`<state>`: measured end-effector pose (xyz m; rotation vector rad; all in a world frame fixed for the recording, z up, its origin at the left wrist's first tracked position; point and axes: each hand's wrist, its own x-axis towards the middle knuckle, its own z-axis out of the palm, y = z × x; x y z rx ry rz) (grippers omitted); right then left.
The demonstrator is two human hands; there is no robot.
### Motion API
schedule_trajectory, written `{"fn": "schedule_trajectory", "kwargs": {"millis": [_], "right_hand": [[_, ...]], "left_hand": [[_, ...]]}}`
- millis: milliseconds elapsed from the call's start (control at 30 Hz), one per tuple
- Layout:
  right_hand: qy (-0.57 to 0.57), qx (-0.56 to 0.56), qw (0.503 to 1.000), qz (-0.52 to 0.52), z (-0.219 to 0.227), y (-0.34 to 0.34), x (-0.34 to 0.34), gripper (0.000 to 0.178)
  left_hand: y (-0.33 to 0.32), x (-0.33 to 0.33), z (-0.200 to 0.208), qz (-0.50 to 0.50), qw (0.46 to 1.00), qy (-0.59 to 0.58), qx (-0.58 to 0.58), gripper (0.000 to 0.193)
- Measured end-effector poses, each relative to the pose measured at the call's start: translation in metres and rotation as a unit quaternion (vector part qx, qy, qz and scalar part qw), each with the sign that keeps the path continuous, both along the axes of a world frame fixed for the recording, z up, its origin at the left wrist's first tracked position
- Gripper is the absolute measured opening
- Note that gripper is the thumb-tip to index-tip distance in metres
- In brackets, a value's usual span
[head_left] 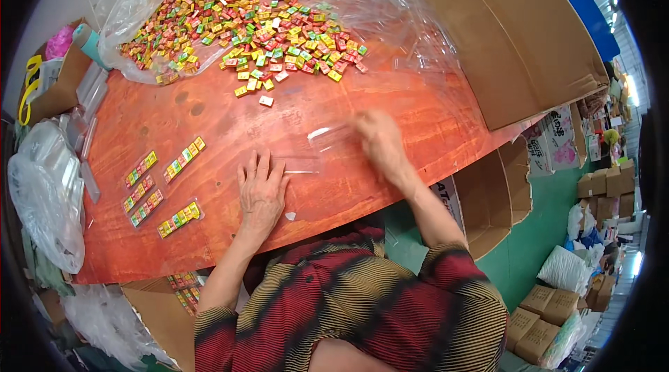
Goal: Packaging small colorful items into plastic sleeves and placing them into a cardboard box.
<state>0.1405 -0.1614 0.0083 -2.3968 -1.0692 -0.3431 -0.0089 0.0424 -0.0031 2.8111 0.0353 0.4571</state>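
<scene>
My left hand point(261, 187) lies flat on the red table, fingers spread, its fingertips beside a clear flat plastic piece point(301, 164). Slightly blurred, my right hand point(380, 140) is closed at the end of a clear plastic sleeve point(330, 138), just above the table. Its fingertips are partly hidden by the hand itself. To the left lie several clear-packed rows of small coloured boxes, including a near row point(180, 219) and a far row point(184, 159). One loose pale box point(266, 101) sits in front of the large pile of small yellow, red and green boxes point(279, 44).
Clear plastic sleeves point(418, 30) are heaped at the back right beside a large cardboard box point(512, 37). A plastic bag point(45, 198) hangs over the left edge. Below the table stand an open carton point(488, 205) at right and another point(157, 313) holding packed rows at left.
</scene>
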Motion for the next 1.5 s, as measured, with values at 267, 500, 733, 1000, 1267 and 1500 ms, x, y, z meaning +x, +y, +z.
{"fn": "schedule_trajectory", "kwargs": {"millis": [267, 500, 733, 1000, 1267, 1500], "right_hand": [[-0.112, -0.162, 0.965, -0.172, -0.028, -0.022, 0.093, 0.021], [-0.129, -0.063, 0.979, -0.146, -0.02, -0.027, 0.079, 0.019], [-0.112, -0.111, 0.982, -0.099, -0.012, -0.012, 0.061, 0.017], [0.027, -0.116, 0.991, -0.052, -0.002, -0.017, 0.061, 0.024], [-0.05, -0.121, 0.988, -0.079, -0.004, -0.003, 0.055, 0.017], [-0.057, -0.15, 0.984, -0.072, 0.006, -0.01, 0.035, 0.021]], "left_hand": [[0.0, -0.004, 0.006, 0.004, 1.0, 0.018, -0.009, 0.025], [0.004, -0.005, -0.003, -0.006, 1.0, -0.022, -0.013, 0.019], [0.013, -0.017, 0.0, -0.043, 0.998, -0.009, -0.033, 0.017], [0.015, -0.023, 0.004, -0.041, 0.998, 0.006, -0.038, 0.018], [0.014, -0.02, 0.005, -0.036, 0.999, -0.027, -0.028, 0.017], [0.009, -0.021, -0.005, -0.021, 0.999, -0.036, -0.019, 0.025]]}}
